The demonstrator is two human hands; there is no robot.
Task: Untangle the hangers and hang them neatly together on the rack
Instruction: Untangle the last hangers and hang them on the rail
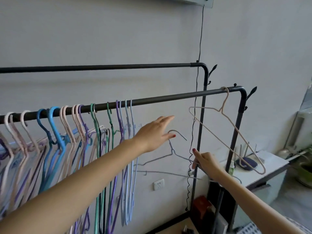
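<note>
A black clothes rack has a near rail (168, 98) and a higher far rail (101, 67). Several pink, blue, purple and green hangers (70, 132) crowd the near rail's left half. One pale pink hanger (224, 125) hangs alone and tilted near the rail's right end. My right hand (205, 162) grips the shoulder of a grey-blue wire hanger (172, 149), held below the rail with its hook up. My left hand (156, 130) reaches forward, fingers spread, just left of that hook and under the rail, holding nothing.
A black cable (196, 115) drops down the wall behind the rack. A white cabinet (263, 168) with small items stands right of the rack, with a potted plant (305, 168) beyond it. A wall socket (159, 184) sits low, and boxes (201, 208) stand at the rack's base.
</note>
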